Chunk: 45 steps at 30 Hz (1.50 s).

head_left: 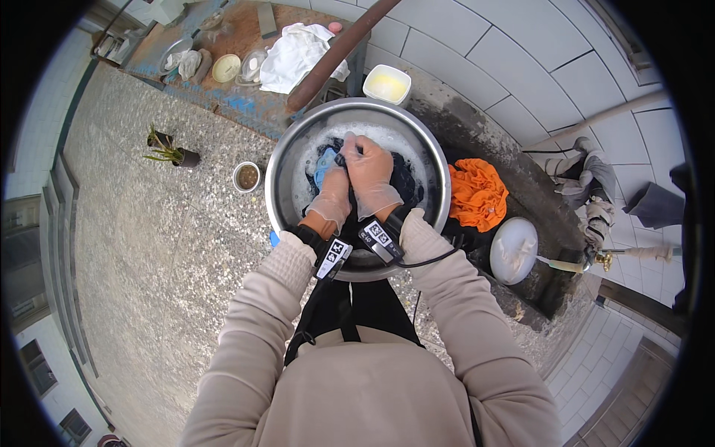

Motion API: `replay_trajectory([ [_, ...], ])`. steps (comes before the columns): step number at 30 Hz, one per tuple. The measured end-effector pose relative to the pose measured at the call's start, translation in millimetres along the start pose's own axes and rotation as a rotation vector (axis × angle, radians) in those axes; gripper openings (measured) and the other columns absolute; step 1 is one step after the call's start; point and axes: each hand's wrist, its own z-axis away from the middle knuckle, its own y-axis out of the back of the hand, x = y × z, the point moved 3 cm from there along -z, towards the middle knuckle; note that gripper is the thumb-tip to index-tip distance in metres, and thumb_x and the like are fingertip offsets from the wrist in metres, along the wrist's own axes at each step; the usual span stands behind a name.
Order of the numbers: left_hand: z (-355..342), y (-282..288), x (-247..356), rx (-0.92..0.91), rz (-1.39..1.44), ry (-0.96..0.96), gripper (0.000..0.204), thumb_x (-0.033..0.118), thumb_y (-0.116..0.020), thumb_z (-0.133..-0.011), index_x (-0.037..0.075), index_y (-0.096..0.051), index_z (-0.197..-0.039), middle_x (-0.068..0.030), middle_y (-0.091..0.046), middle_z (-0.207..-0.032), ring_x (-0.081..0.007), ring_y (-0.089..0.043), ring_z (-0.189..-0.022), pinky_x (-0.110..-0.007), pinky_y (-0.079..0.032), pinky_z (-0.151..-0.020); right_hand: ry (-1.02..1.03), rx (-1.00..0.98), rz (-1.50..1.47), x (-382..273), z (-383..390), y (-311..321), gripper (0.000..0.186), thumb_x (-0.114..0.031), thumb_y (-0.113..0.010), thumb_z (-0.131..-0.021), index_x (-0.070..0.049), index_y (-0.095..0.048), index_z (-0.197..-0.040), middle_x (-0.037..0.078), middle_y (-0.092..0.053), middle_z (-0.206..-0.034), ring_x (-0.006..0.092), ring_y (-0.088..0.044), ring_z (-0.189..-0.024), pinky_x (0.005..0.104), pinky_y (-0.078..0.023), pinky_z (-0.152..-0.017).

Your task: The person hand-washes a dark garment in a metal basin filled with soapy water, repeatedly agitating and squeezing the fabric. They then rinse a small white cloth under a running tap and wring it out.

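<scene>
A steel basin (439,175) holds soapy water with foam, a dark, wet cloth (404,177) and a light blue item (325,162). Both hands are in clear plastic gloves and meet near the middle of the basin. My left hand (334,194) is closed on a bunch of the dark cloth, beside the light blue item. My right hand (370,169) is closed round the same bunch, its fingers against those of the left. Straps with small devices circle both wrists.
Orange cloth (477,194) and a pale round container (512,249) lie right of the basin, near a tap (599,261). Behind are a white tub (386,83), a brown pipe (331,59) and a worn table (171,86). A cup (246,176) and potted plants (186,156) stand left.
</scene>
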Motion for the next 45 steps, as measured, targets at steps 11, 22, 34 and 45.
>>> replay_trajectory([
  [11, 27.0, 9.2, 66.8, -0.288, -0.337, 0.270, 0.049, 0.042, -0.058, -0.086, 0.005, -0.054, -0.118, -0.0073, -0.062, -0.107, -0.0185, -0.059, -0.097, -0.031, -0.047, -0.086, -0.707, -0.711, -0.766, 43.5, -36.2, -1.8, 0.083, -0.065, -0.047, -0.082, 0.003, -0.041, -0.129, 0.016, -0.044, -0.131, 0.0231, -0.042, -0.120, 0.0296, -0.033, -0.097],
  [22, 29.6, 51.7, 86.2, -0.330, -0.154, 0.019, 0.034, 0.021, -0.054, -0.090, 0.000, -0.052, -0.117, -0.0107, -0.060, -0.111, -0.0201, -0.060, -0.100, -0.033, -0.047, -0.090, 0.025, -0.987, 0.050, 91.0, -21.8, 11.2, 0.051, -0.044, -0.057, -0.084, 0.001, -0.059, -0.108, 0.017, -0.060, -0.105, 0.0346, -0.056, -0.090, 0.0368, -0.042, -0.087],
  [34, 39.4, 26.3, 48.7, -0.263, -0.148, -0.085, 0.032, -0.002, -0.051, -0.082, 0.003, -0.051, -0.114, -0.0106, -0.062, -0.102, -0.0228, -0.061, -0.091, -0.034, -0.051, -0.082, -0.564, -0.675, -1.124, 21.7, -10.1, 62.3, 0.034, -0.024, -0.052, -0.091, 0.003, -0.055, -0.111, 0.007, -0.061, -0.103, 0.0127, -0.058, -0.091, 0.0246, -0.046, -0.082],
  [45, 20.8, 14.4, 19.0, -0.262, 0.318, 0.330, 0.046, 0.042, -0.052, -0.085, 0.003, -0.057, -0.106, -0.0131, -0.062, -0.098, -0.0256, -0.059, -0.098, -0.039, -0.046, -0.089, 0.043, -0.079, -0.240, 28.3, 19.4, 6.8, 0.016, 0.000, -0.049, -0.075, -0.002, -0.052, -0.091, 0.016, -0.058, -0.079, 0.0333, -0.058, -0.075, 0.0377, -0.045, -0.071],
])
